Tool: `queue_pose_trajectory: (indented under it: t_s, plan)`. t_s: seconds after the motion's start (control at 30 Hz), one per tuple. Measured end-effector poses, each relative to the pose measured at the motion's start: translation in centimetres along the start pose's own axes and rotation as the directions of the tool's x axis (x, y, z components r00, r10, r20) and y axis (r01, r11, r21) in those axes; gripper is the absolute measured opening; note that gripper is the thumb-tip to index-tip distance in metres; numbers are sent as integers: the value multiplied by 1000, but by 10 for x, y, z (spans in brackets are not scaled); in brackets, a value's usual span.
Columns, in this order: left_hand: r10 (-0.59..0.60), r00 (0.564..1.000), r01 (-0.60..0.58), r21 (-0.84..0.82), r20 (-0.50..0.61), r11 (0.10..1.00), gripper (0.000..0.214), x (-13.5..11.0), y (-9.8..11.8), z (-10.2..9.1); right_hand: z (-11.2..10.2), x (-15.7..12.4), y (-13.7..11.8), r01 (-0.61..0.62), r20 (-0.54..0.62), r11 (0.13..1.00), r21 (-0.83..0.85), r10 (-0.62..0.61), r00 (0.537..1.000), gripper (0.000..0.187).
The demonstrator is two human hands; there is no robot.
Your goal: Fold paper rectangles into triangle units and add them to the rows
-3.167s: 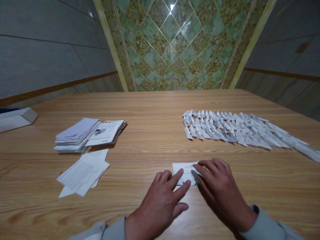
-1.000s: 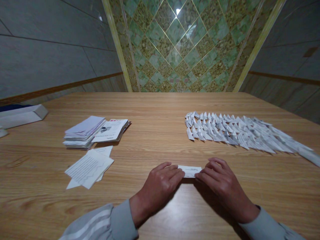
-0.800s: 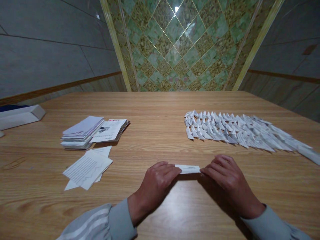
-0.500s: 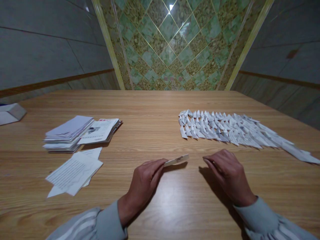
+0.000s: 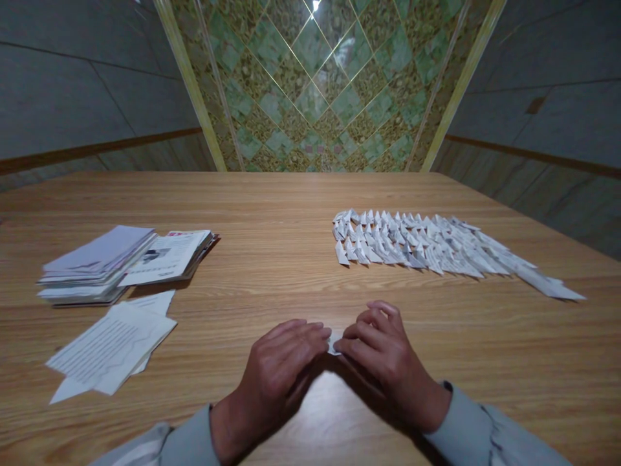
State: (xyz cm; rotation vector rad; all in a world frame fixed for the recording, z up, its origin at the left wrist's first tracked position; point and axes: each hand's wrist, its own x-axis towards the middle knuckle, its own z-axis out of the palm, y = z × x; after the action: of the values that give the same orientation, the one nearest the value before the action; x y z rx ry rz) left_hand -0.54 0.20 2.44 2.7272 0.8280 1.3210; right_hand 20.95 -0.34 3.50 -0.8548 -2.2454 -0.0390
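Observation:
My left hand (image 5: 281,362) and my right hand (image 5: 381,353) meet fingertip to fingertip low on the wooden table (image 5: 291,220). Between them they pinch a small folded strip of white paper (image 5: 334,344); only a sliver of it shows, the rest is hidden under the fingers. Beyond my right hand, several small folded paper pieces (image 5: 417,243) lie in neat rows on the right half of the table.
At the left sit a stack of booklets and papers (image 5: 121,262) and, nearer me, loose printed sheets (image 5: 109,343). A green patterned tiled wall (image 5: 320,84) rises behind the table's far edge.
The strip was pressed flat under both hands, then lifted by my left hand alone while the right let go. Now the hands have closed together on it, nearer to me.

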Motion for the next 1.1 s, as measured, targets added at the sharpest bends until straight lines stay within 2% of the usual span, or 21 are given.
queue_pose_trajectory:
  t_s: [0.3,0.43,0.6,0.7,0.8,0.87,0.97,1.07,1.1]
  plan:
    - [18,1000,-18,-65,-7,998,14,-1,1,-1,-3,0,-1,28,7,1000,-1,-28,1000,20]
    - [-25,998,20,-87,-53,996,14,-1,-3,-5,-7,0,2,9,-82,997,-79,-15,997,17]
    - [9,996,-9,-1,-90,1000,16,-2,-7,-11,-14,-1,11,7,-128,987,-163,-28,991,20]
    - [-47,985,57,61,-164,997,18,0,-10,-16,-19,-2,19,-85,-172,975,-203,50,984,20]
    - [-50,974,84,149,-221,985,21,2,-13,-19,-20,-3,16,-144,-207,970,-196,103,973,23]
    - [-22,981,63,209,-193,976,19,2,-11,-19,-17,-3,8,-95,-180,984,-154,66,981,26]
    - [47,993,-20,234,-110,972,14,1,-2,-15,-8,-1,-6,17,-58,996,-92,-22,998,29]
    - [111,993,-103,161,-44,982,15,1,10,-10,0,-2,-10,28,-28,997,-75,-30,999,15]
    - [126,992,-123,119,-16,985,16,1,13,-8,1,-2,-10,23,-30,997,-68,-25,999,17]
